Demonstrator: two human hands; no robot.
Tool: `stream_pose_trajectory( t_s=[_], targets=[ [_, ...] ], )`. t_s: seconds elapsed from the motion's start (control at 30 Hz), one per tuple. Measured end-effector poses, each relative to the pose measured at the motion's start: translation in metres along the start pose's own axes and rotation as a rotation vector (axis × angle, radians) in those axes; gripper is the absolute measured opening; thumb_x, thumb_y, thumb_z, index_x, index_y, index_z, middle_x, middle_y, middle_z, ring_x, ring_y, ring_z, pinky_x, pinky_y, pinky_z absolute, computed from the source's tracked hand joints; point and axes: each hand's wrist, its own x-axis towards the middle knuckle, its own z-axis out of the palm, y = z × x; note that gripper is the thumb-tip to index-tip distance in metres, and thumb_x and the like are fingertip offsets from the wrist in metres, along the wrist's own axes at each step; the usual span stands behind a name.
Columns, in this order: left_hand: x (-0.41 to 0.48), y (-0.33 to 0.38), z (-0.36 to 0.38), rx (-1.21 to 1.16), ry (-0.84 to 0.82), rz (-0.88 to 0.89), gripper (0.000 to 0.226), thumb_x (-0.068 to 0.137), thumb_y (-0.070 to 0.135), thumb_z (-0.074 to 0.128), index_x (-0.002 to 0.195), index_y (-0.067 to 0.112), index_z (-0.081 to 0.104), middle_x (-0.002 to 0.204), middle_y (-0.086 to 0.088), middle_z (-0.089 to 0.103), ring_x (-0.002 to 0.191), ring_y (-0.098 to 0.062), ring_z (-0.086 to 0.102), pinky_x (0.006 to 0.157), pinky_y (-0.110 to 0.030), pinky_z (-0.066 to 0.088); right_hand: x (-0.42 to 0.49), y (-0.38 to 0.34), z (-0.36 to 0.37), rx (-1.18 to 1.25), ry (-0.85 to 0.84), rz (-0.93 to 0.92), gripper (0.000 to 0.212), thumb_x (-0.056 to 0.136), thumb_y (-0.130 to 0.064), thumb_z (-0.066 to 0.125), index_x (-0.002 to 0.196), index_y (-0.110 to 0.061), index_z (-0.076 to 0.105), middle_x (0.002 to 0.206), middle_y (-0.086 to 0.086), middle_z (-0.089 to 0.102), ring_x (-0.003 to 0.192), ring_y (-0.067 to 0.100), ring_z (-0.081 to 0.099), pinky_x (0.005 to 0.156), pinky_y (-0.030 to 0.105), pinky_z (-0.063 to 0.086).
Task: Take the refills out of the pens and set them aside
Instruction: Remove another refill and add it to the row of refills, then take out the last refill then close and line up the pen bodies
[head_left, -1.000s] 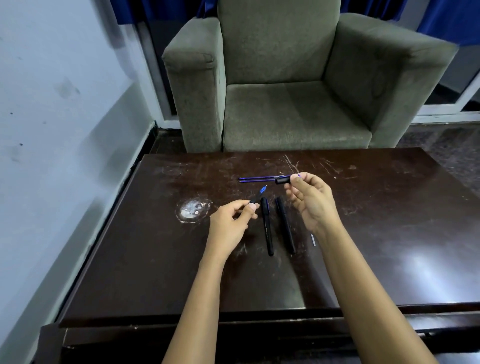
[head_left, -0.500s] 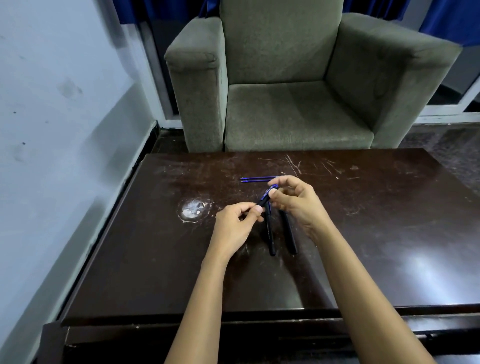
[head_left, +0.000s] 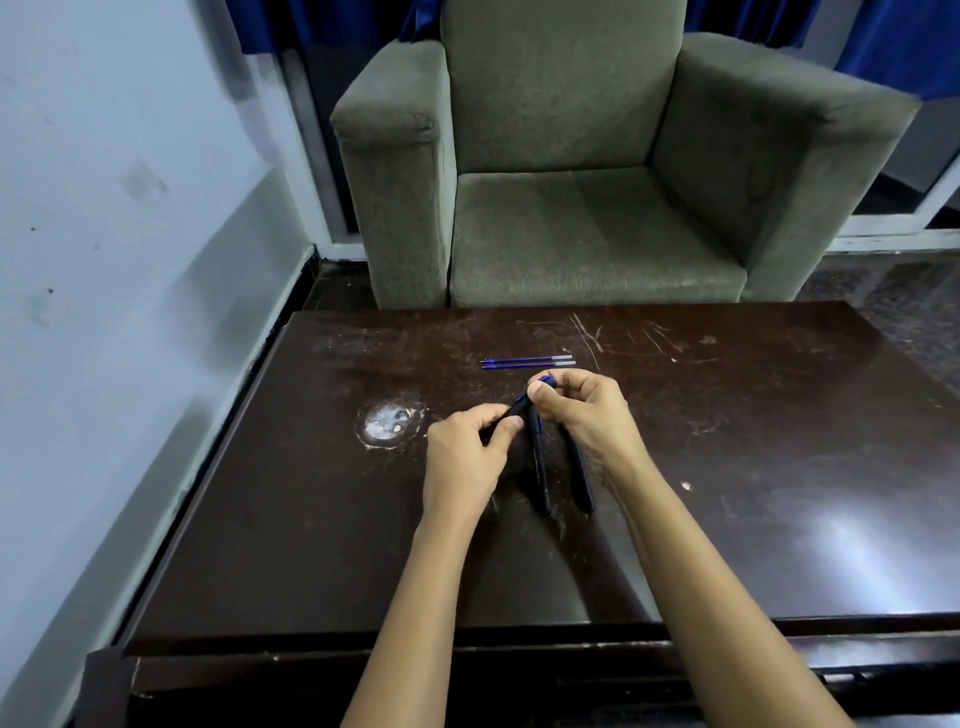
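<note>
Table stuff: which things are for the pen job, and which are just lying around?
For the job: held pen between the left hand and right hand; near pen; far pen; two refills set aside.
Just there: armchair, white stain, table.

Dark wood desk (head_left: 779, 415) in front of me, scratched at the far side, round white stain (head_left: 387, 423) left of centre, light glare (head_left: 857, 540) on the right. Grey-green armchair (head_left: 571, 234) right behind it. Pale wall (head_left: 104, 260) on my left, blue curtains (head_left: 909, 47) at the back, dark glossy floor (head_left: 893, 291).
</note>
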Motion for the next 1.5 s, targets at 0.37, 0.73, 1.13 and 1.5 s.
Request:
stream_pose_trajectory(
  t_s=[0.37, 0.73, 1.13, 1.5],
  targets=[
    [-0.006, 0.010, 0.018, -0.136, -0.155, -0.078, 0.040, 0.092, 0.007, 0.054, 0.129, 0.021, 0.062, 0.096, 0.007, 0.069, 0.081, -0.002, 0.059, 0.065, 0.000, 0.040, -0.006, 0.000, 0.012, -0.308, 0.254, 0.134, 0.014, 0.072, -0.031, 0.079, 0.080, -0.020, 0.077, 0.073, -0.001, 0.074, 0.073, 0.015, 0.072, 0.077, 0.038, 0.060],
    [-0.005, -0.004, 0.022, 0.020, -0.134, -0.194, 0.011, 0.088, 0.021, 0.062, 0.090, 0.023, 0.072, 0.082, 0.009, 0.069, 0.078, -0.006, 0.065, 0.075, -0.026, 0.054, -0.012, 0.005, 0.001, -0.738, 0.309, 0.239, 0.013, 0.077, -0.023, 0.073, 0.086, -0.014, 0.069, 0.090, 0.007, 0.069, 0.089, 0.028, 0.066, 0.072, 0.033, 0.053],
    [-0.006, -0.006, 0.026, 0.073, -0.206, -0.243, 0.012, 0.083, 0.029, 0.071, 0.087, 0.019, 0.068, 0.077, 0.007, 0.065, 0.075, -0.013, 0.064, 0.075, -0.036, 0.057, -0.016, 0.010, 0.014, -1.097, 0.223, 0.159, 0.020, 0.093, -0.018, 0.052, 0.107, -0.006, 0.060, 0.112, 0.015, 0.062, 0.105, 0.036, 0.060, 0.080, 0.036, 0.047],
    [-0.006, -0.005, 0.023, 0.069, -0.191, -0.265, 0.009, 0.084, 0.028, 0.069, 0.087, 0.020, 0.068, 0.075, 0.009, 0.064, 0.074, -0.012, 0.064, 0.072, -0.032, 0.056, -0.018, 0.004, 0.013, -1.061, 0.228, 0.125, 0.019, 0.092, -0.019, 0.055, 0.105, -0.007, 0.062, 0.109, 0.015, 0.063, 0.102, 0.035, 0.060, 0.080, 0.037, 0.048]
  ],
)
